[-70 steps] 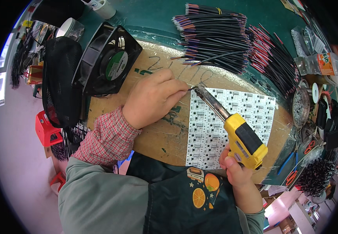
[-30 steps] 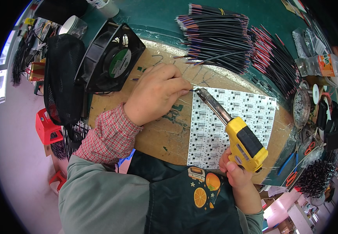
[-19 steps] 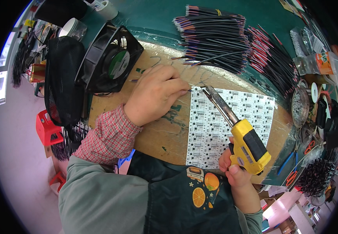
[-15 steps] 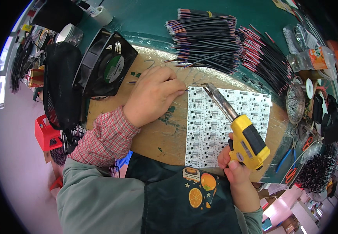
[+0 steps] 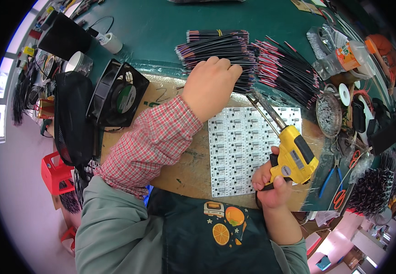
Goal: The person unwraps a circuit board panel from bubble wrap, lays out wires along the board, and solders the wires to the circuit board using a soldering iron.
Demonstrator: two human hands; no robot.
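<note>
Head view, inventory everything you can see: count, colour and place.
Soldering gun: one, yellow and black, in right hand
Circuit sheet: one, white, on work board
Work board: one, brown, on table
Table: one, green, beneath
Wire piles: two, black with coloured ends, far side
Fan: one, black, left
Mesh bag: one, black, left of fan
Bottle: one, clear and orange, right
Dish: one, greyish, right
Pliers: one pair, blue-handled, right
Edge clutter: uncountable, mixed, sides
Left hand: one, red-checked sleeve, at left wire pile
Right hand: one, green sleeve, around soldering gun
</note>
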